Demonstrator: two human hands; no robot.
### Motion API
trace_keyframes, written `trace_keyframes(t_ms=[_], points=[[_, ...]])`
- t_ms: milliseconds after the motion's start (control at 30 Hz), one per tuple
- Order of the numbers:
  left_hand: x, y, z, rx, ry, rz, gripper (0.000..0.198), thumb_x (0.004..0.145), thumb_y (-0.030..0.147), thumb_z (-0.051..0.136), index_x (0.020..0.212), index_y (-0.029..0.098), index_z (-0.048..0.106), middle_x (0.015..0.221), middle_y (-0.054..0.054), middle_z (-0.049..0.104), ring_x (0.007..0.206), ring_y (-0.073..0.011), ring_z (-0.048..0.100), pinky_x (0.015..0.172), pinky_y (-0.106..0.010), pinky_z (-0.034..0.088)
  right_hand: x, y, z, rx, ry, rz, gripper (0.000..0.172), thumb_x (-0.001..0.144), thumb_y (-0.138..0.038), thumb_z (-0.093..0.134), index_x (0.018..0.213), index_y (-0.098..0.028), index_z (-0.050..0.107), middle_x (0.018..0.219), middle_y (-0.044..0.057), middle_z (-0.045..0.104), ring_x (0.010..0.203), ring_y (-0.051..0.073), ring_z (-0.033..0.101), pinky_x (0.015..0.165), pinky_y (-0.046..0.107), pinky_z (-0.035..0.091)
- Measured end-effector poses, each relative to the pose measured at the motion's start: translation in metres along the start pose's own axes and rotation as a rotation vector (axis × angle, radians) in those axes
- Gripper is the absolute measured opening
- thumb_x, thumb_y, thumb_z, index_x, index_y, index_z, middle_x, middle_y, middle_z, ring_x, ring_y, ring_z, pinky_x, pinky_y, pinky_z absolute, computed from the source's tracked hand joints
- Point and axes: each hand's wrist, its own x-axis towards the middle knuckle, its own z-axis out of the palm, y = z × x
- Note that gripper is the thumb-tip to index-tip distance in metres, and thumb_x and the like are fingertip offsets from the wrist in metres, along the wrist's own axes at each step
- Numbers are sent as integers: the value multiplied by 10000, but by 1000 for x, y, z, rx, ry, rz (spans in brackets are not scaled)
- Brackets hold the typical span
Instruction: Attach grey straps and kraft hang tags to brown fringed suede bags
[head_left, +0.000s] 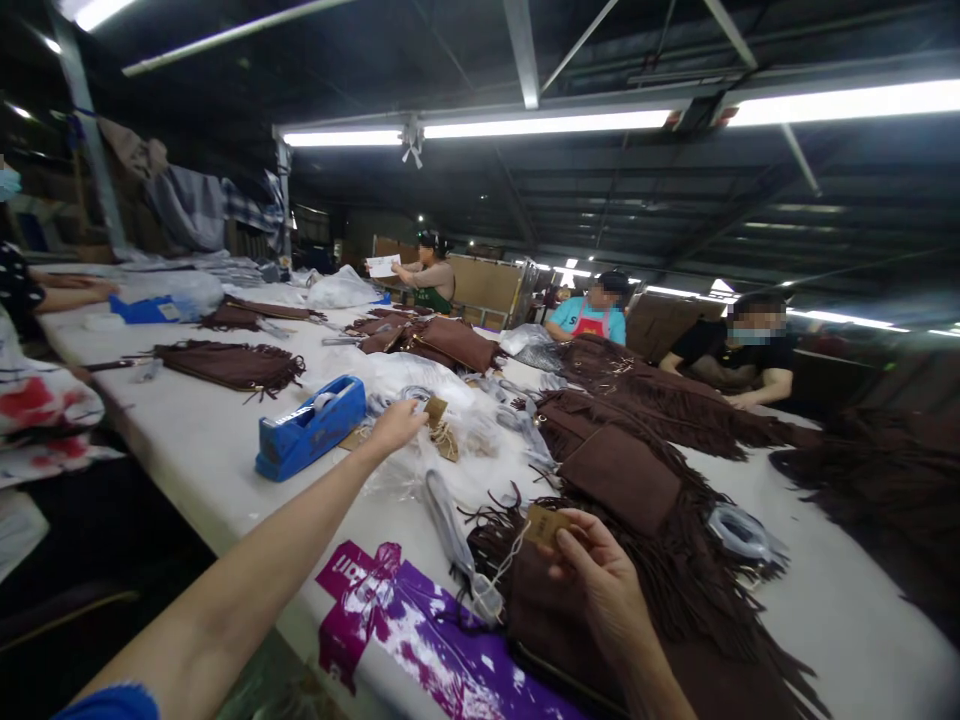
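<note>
My left hand (400,424) reaches out over the table beside a blue tape dispenser (311,428). Its fingers are closed at a small brown tag (435,410), close to more tags with pale strings. My right hand (596,565) pinches another brown tag (545,527) between thumb and fingers. A white string runs from that tag down to a clear-wrapped strap (484,595). Below my right hand lies a dark brown fringed bag (555,620) with a zipper along its lower edge.
A purple and white plastic package (427,630) lies at the near table edge. More brown fringed bags (622,475) spread to the right, with clear plastic bags (480,440) mid-table. Several people work around the table (187,440). A second blue dispenser (146,308) stands far left.
</note>
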Motion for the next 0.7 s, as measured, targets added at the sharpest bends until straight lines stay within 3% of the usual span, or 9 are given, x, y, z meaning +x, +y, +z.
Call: trace_keyframes(t_ms=[67, 133, 200, 300, 400, 500, 700], points=[[-11, 7, 8, 26, 22, 53, 227, 709, 216, 542, 898, 146, 646, 1053, -108, 647, 1087, -257, 540, 909, -334, 428, 0, -1, -2, -12, -8, -13, 438, 622, -404, 849, 959, -210, 648, 858, 15, 714, 683, 182, 693, 467, 201, 515], [-36, 19, 24, -43, -107, 99, 262, 756, 256, 538, 964, 149, 656, 1073, -96, 653, 1044, -224, 560, 870, -300, 439, 0, -3, -4, -4, -25, -27, 433, 642, -408, 837, 973, -209, 641, 869, 19, 712, 679, 176, 694, 469, 196, 511], [-67, 33, 44, -221, -409, 33, 326, 821, 377, 511, 997, 138, 646, 1017, -90, 674, 817, -165, 603, 668, -247, 450, 0, -6, -5, 16, -38, -49, 414, 668, -407, 821, 984, -216, 636, 876, 13, 708, 678, 162, 690, 477, 186, 508], [-112, 51, 68, -530, -909, -257, 473, 822, 545, 514, 1063, 145, 587, 965, -84, 679, 504, -70, 504, 423, -184, 253, -1, -9, -8, 26, -37, -87, 376, 696, -386, 806, 987, -221, 635, 868, 1, 701, 672, 136, 678, 494, 173, 509], [-136, 57, 76, -689, -1147, -383, 392, 754, 477, 640, 942, 136, 604, 670, 2, 617, 382, -37, 371, 383, -188, 160, -2, -12, -14, 34, -19, -117, 362, 700, -374, 806, 983, -223, 638, 852, -5, 696, 673, 132, 675, 494, 167, 511], [-140, 49, 70, -742, -1102, -398, 284, 740, 383, 675, 792, 109, 624, 532, 37, 530, 360, -26, 306, 386, -196, 170, -4, -16, -22, 47, 20, -152, 367, 677, -367, 820, 966, -222, 647, 820, -10, 692, 657, 129, 672, 487, 166, 512], [-129, 37, 44, -664, -853, -382, 345, 672, 412, 723, 763, 97, 617, 602, -18, 622, 363, -20, 305, 392, -202, 128, -9, -25, -39, -50, 78, -195, 380, 671, -380, 815, 969, -211, 650, 799, -6, 685, 640, 141, 663, 496, 202, 534]])
